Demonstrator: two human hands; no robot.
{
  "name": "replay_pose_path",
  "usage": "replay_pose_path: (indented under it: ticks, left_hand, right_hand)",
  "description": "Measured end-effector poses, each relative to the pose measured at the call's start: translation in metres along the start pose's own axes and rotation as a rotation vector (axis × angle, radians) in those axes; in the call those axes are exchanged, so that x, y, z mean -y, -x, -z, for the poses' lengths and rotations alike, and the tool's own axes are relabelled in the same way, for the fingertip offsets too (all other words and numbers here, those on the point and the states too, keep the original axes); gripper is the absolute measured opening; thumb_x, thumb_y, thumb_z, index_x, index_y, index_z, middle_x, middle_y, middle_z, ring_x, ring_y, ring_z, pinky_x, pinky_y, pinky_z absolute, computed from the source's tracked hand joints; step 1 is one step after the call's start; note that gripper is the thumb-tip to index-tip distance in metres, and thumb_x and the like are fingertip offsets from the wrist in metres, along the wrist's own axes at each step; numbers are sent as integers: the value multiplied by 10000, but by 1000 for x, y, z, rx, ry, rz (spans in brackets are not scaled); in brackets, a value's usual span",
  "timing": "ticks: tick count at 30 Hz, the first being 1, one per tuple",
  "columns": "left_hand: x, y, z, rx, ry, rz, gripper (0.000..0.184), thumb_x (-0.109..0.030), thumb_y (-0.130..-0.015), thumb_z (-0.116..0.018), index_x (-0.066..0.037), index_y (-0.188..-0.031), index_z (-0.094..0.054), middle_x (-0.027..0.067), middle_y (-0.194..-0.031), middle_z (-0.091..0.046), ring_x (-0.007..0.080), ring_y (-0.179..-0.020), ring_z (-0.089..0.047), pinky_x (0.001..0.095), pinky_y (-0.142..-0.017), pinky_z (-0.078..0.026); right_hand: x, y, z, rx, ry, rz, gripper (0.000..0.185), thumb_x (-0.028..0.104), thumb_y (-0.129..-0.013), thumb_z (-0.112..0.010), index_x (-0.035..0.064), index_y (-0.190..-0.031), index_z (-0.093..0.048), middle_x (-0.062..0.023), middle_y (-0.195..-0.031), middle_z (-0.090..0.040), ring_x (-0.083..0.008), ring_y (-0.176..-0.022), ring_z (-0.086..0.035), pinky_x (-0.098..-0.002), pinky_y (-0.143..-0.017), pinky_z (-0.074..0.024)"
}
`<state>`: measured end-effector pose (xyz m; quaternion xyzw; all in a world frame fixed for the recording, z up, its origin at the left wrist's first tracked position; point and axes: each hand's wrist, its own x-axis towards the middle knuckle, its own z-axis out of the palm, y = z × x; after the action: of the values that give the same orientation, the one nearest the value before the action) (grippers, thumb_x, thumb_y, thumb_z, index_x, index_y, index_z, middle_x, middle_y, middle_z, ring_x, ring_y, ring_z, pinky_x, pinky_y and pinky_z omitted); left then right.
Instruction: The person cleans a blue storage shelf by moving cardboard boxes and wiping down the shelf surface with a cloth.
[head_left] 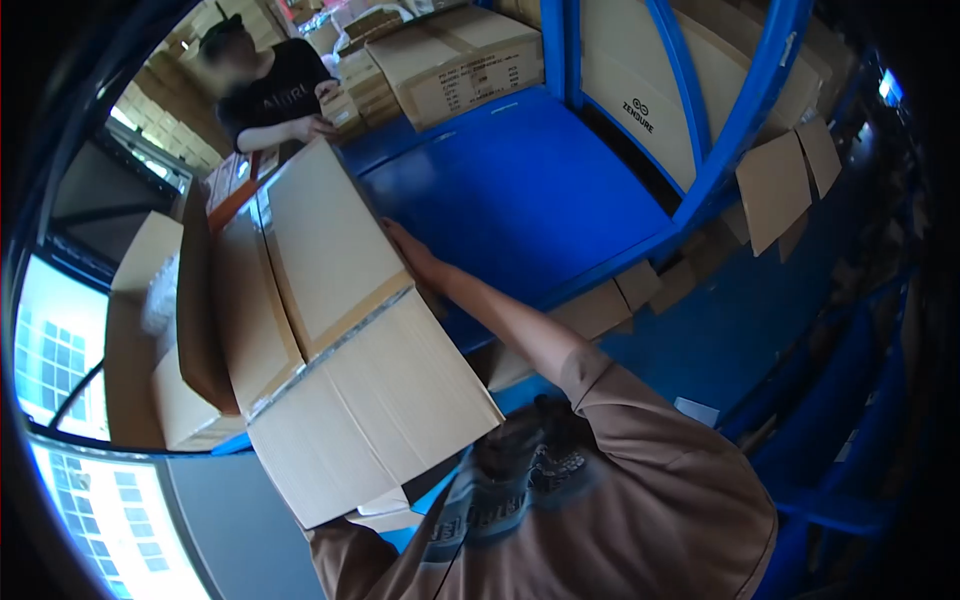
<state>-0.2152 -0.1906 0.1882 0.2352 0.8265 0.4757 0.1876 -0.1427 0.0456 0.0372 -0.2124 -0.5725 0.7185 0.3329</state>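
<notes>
A large brown cardboard box (325, 235) fills the space in front of me. Clear tape runs along its top seam and over the edge nearest me. My right hand (408, 250) grips the box's right side, with its fingers partly hidden against the cardboard. My left arm, in a brown sleeve, reaches behind the lower left corner of the box. The box hides my left hand completely.
A blue tabletop (520, 200) lies right of the box inside a blue metal frame (745, 130). An open carton (195, 310) with bubble wrap stands left. Behind are a printed carton (460, 70) and a person in black (275, 90). Cardboard flaps (775, 190) jut out at right.
</notes>
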Motion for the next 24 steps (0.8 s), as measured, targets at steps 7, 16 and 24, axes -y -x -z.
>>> replay_pose_path:
  ticks: [7, 16, 24]
  left_hand:
    - [-25, -2, -13, 86, -106, 397, 518, -328, -1088, -591, -13, -1499, -573, 199, -1406, -662, 355, -1328, -604, 468, -1081, -545]
    - [-5, -9, -47, 146, -178, 979, 534, -322, -1080, -603, -7, -1507, -551, 207, -1382, -669, 369, -1269, -642, 466, -1033, -584]
    - [135, 40, -38, 26, 79, 878, 541, -318, -1068, -623, 4, -1496, -549, 213, -1342, -680, 367, -1194, -681, 456, -984, -614]
  right_hand:
    - [48, 23, 25, -8, -33, -247, 654, 521, -1135, -373, 136, -1663, -391, -83, -1715, -382, -279, -1566, -367, -433, -1310, -257]
    - [73, 23, 103, 76, -102, -315, 598, 416, -1146, -456, 126, -1663, -376, -93, -1710, -389, -296, -1562, -383, -403, -1299, -298]
    - [99, 98, 169, -144, -192, -460, 675, 493, -1078, -589, 129, -1629, -449, -115, -1686, -426, -323, -1567, -378, -453, -1316, -282]
